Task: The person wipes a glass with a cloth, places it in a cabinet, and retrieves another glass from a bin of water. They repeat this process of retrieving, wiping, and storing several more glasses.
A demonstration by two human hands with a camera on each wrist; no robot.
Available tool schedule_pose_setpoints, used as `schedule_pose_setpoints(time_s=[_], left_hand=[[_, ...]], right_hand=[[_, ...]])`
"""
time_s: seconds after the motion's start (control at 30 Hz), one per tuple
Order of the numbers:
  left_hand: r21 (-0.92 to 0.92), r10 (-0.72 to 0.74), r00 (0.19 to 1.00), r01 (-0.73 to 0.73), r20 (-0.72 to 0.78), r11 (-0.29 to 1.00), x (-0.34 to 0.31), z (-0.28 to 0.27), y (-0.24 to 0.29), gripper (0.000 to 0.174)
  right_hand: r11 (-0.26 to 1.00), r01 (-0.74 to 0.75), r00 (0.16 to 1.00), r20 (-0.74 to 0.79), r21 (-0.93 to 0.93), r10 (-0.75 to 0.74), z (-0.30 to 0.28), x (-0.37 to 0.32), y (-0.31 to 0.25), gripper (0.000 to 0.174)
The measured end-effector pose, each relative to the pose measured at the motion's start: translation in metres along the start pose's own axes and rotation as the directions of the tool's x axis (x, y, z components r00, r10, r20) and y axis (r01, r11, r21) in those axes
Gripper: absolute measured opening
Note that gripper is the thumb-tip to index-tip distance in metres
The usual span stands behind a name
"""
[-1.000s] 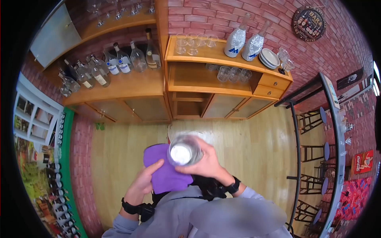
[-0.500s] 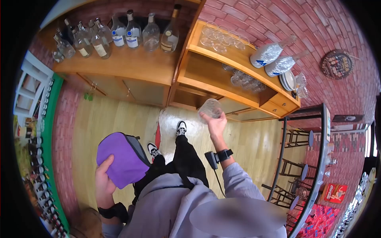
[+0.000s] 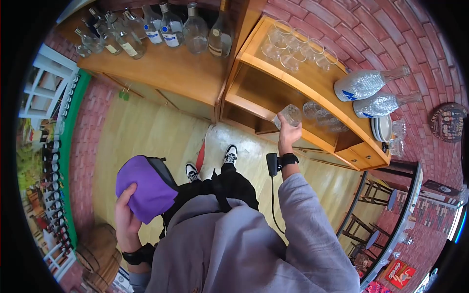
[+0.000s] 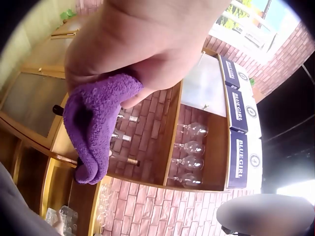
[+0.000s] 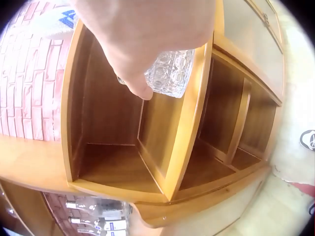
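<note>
My right hand (image 3: 290,134) grips a clear cut-glass tumbler (image 3: 291,115) at the opening of the wooden shelf unit (image 3: 264,91), left of several glasses (image 3: 320,113) standing inside. In the right wrist view the fingers curl round the patterned tumbler (image 5: 171,73) beside the shelf board. A purple cloth (image 3: 144,188) is held in my left hand (image 3: 127,217), low at the left, with the thumb on top of it. The left wrist view shows the fuzzy cloth (image 4: 93,123) bunched and hanging from the left hand (image 4: 138,44).
Stemmed glasses (image 3: 298,49), two silver bottles (image 3: 360,84) and stacked plates (image 3: 382,128) stand on the unit's top. Several liquor bottles (image 3: 196,30) line the cabinet at the left. A barrel (image 3: 97,249) stands at the lower left, bar stools (image 3: 376,191) at the right.
The tumbler has moved away from the cloth, forward and right to the shelf opening, in my right hand. My left hand has moved left with the cloth. The view has shifted towards the shelf.
</note>
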State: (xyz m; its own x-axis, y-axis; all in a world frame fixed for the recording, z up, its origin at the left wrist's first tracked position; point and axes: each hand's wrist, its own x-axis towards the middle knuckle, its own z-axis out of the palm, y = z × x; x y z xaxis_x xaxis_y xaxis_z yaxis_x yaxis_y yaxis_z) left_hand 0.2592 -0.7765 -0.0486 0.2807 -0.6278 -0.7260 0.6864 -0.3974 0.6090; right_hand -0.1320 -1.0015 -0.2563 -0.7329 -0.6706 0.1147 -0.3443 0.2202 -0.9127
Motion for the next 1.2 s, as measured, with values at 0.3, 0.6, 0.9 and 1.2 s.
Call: schedule_pose_setpoints(time_s=[0.3,0.6,0.9,1.2], left_hand=[[-0.021,-0.083,0.993,0.082,-0.088,0.996,-0.007,0.036,-0.024,0.042],[-0.093,-0.089,0.985,0.076,-0.147,0.993,-0.013,0.040,-0.038,0.037],[-0.131,-0.069,0.983,0.047,-0.171,0.990,-0.018,0.030,-0.048,0.037],[-0.146,-0.076,0.979,0.048,-0.192,0.988,-0.022,0.032,-0.048,0.038]], right_hand=[[0.997,-0.070,0.996,0.048,-0.033,0.071,0.019,0.041,0.024,0.068],[0.972,-0.180,0.984,-0.034,-0.152,0.176,0.042,0.081,0.038,0.076],[0.916,-0.401,0.907,0.151,0.028,0.392,0.041,0.099,0.041,0.091],[0.827,-0.548,0.772,0.306,-0.124,0.557,0.035,0.098,0.035,0.060]])
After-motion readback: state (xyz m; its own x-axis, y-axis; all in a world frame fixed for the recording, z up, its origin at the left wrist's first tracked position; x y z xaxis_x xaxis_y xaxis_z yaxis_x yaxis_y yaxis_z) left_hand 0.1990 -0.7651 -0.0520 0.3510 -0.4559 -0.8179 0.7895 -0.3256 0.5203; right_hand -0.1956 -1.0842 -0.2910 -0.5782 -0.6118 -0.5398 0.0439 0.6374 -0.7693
